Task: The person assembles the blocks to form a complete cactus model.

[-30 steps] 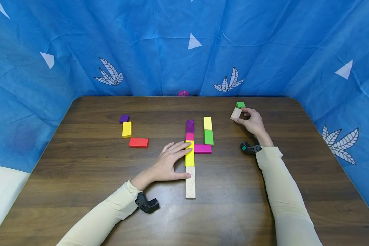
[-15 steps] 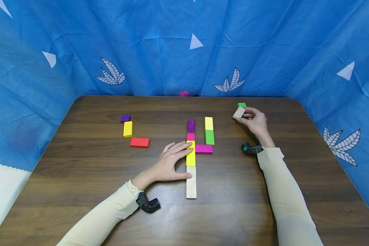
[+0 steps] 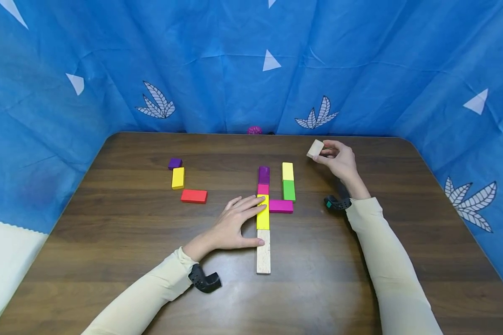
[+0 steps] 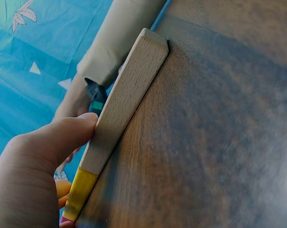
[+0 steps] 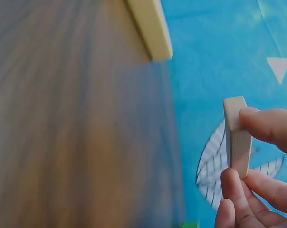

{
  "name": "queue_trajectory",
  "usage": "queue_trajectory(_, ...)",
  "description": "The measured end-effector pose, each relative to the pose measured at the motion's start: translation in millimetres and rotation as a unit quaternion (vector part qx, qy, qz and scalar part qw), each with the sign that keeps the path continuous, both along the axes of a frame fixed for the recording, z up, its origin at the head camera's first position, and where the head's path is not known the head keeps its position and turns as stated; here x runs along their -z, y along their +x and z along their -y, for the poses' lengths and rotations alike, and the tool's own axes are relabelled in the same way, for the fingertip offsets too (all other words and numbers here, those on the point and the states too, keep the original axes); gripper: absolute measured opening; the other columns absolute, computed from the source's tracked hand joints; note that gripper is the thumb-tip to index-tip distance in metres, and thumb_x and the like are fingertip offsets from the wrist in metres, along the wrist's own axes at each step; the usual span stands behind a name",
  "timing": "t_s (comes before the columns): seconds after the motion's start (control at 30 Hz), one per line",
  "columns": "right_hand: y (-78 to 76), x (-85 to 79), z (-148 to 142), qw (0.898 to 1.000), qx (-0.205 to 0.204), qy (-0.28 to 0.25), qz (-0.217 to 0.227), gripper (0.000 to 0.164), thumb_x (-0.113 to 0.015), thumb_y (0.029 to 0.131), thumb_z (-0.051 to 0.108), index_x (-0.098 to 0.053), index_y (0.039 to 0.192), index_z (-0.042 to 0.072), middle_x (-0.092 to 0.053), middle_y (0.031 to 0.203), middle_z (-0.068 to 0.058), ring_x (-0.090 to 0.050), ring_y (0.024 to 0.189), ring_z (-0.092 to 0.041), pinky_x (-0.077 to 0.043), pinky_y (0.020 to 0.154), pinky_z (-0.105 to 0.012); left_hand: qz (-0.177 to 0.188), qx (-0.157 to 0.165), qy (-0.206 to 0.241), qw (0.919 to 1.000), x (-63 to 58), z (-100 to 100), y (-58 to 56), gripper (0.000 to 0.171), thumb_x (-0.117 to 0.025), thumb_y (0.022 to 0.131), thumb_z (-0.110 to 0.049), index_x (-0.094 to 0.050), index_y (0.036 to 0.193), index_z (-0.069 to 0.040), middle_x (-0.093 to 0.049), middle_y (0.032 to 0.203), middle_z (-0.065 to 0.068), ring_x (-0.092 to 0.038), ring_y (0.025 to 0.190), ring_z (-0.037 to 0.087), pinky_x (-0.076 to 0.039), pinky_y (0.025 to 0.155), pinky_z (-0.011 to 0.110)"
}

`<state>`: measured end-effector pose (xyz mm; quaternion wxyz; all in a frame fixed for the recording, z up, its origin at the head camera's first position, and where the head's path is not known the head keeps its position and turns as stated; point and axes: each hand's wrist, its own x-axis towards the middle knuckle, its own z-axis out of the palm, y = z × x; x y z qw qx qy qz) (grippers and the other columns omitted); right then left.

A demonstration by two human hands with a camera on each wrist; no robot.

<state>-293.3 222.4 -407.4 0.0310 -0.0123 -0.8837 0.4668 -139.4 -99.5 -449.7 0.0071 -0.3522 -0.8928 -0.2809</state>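
My right hand (image 3: 338,160) pinches a small plain wooden block (image 3: 316,148) between thumb and fingertips near the table's far right. The right wrist view shows that block (image 5: 240,137) held against the blue cloth. At the middle, my left hand (image 3: 230,225) lies over a row of blocks, its fingertips on a long yellow block (image 3: 262,221) and its thumb touching a long plain wooden block (image 3: 263,260). Beyond the yellow one, a pink block (image 3: 263,189) and a purple block (image 3: 263,174) continue the row. A magenta block (image 3: 281,206) juts out to the right.
A pale yellow block (image 3: 287,171) and a green block (image 3: 288,190) stand end to end beyond the magenta one. At left lie a dark purple block (image 3: 175,163), a yellow-orange block (image 3: 178,178) and a red block (image 3: 194,196). Blue cloth (image 3: 218,93) hangs behind the table.
My right hand has moved left and slightly away with the small wooden block. It now hides the green block behind it in the head view. My left hand stays on the row.
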Motion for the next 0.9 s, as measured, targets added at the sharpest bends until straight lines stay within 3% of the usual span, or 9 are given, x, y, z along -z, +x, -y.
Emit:
queue_trajectory(0.37,-16.6,-22.0,61,0.994,-0.110,-0.001,0.013,0.059,-0.078,0.082,0.017,-0.054,0.134,0.003,-0.062,0.123,-0.017,-0.059,0.110,-0.029,-0.050,0.086,-0.038,-0.003,0.000,-0.001,1.0000,-0.3,-1,0.9,0.083,-0.073,0.076,-0.055,-0.049,0.144,-0.014,-0.039,0.156,0.001,-0.031,0.147,0.025,-0.020,0.118,0.055)
queue_trajectory(0.6,-26.7,-17.2,86,0.987,-0.150,0.027,0.058,0.059,-0.078,0.082,0.017,-0.054,0.133,0.004,-0.064,0.120,-0.017,-0.061,0.108,-0.028,-0.053,0.092,-0.044,0.000,0.001,-0.001,1.0000,1.1,-1,0.0,0.083,-0.072,0.077,-0.056,-0.048,0.145,-0.015,-0.039,0.156,0.002,-0.031,0.147,0.025,-0.020,0.118,0.054)
queue_trajectory(0.9,-29.6,-9.0,101,0.977,-0.196,0.043,0.078,0.058,-0.078,0.080,0.015,-0.055,0.131,-0.001,-0.064,0.118,-0.019,-0.062,0.107,-0.029,-0.053,0.084,-0.036,0.000,-0.002,-0.003,1.0000,0.9,0,-0.3,0.083,-0.073,0.076,-0.056,-0.049,0.145,-0.015,-0.039,0.156,0.002,-0.032,0.146,0.025,-0.020,0.118,0.055)
